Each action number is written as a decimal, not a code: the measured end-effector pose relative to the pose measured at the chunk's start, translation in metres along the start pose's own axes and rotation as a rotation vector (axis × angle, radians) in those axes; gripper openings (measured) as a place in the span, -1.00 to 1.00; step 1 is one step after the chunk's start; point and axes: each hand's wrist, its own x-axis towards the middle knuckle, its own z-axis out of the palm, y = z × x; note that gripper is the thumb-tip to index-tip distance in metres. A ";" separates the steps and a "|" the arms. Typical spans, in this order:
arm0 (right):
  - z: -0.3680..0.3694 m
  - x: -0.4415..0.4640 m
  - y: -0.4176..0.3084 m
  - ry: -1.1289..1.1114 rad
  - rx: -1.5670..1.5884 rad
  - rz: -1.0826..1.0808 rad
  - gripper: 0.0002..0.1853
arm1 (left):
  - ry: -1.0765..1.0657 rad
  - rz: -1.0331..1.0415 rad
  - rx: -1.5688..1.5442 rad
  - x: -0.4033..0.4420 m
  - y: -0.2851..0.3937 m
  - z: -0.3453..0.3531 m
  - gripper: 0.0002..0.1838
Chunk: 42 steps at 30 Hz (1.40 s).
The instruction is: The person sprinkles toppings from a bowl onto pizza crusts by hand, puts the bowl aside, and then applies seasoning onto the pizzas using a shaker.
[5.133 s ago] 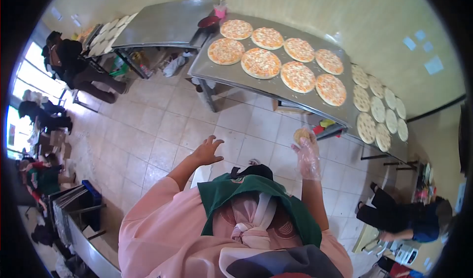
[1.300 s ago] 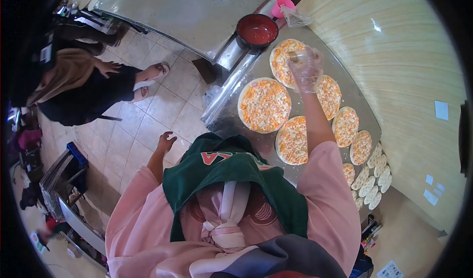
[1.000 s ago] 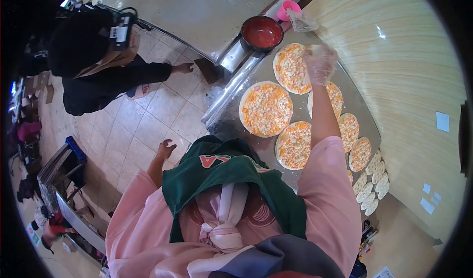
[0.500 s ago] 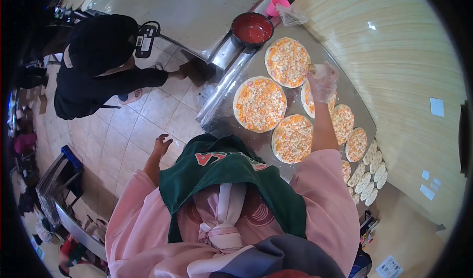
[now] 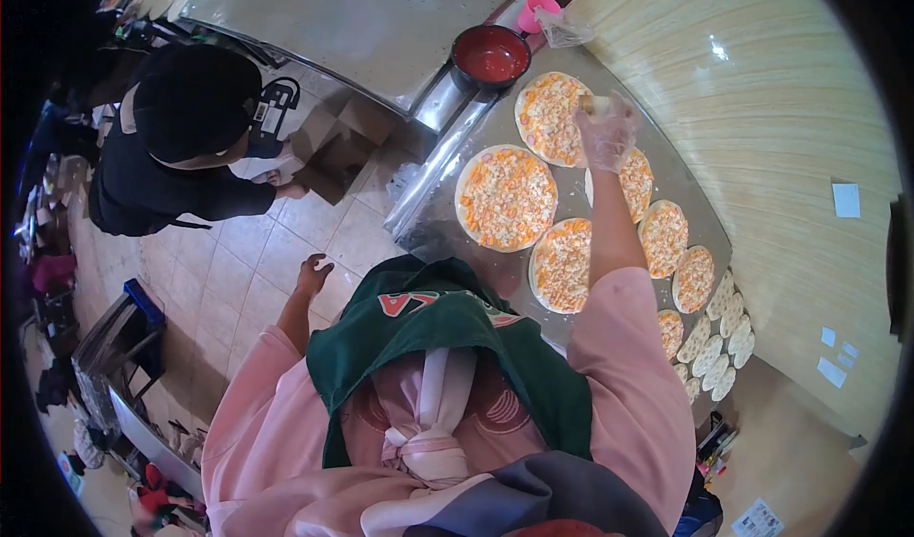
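Note:
My right hand, in a clear plastic glove, is closed around a small container with a yellowish end, mostly hidden by the fingers. It is held over the right edge of the top pizza, which is covered with shredded cheese and orange bits. Just below the hand lies another pizza, partly covered by my forearm. A large pizza and a third one lie nearer my body. My left hand hangs bare above the floor, fingers loosely bent and apart, holding nothing.
Smaller topped pizzas and several plain dough rounds line the metal table by the wall. A red-lined pan and a pink cup stand at its far end. At left, a person in black handles a cardboard box.
My right hand has shifted slightly left and up, tilting the small container over the top pizza. The person in black has moved both arms to a cardboard box. My left hand has barely moved.

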 end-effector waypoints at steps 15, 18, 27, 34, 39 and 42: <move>0.008 -0.035 0.038 -0.089 0.042 0.089 -0.18 | -0.078 -0.124 0.080 -0.016 -0.052 0.030 -0.40; 0.015 -0.027 0.061 -0.148 0.635 0.546 -0.19 | -0.036 -0.104 0.010 -0.017 -0.038 0.031 -0.41; -0.026 -0.069 0.209 -0.127 0.141 0.085 -0.27 | -0.002 -0.043 0.063 -0.004 -0.021 0.020 -0.43; -0.093 -0.090 0.172 -0.204 -0.276 0.055 -0.31 | -0.053 -0.058 0.008 -0.003 -0.031 0.039 -0.42; -0.110 -0.095 0.125 -0.268 -0.350 0.299 -0.37 | -0.092 -0.074 -0.011 -0.011 -0.011 0.039 -0.41; -0.096 -0.093 0.163 -0.218 -0.058 0.281 -0.40 | -0.038 -0.056 -0.037 -0.007 -0.024 0.047 -0.43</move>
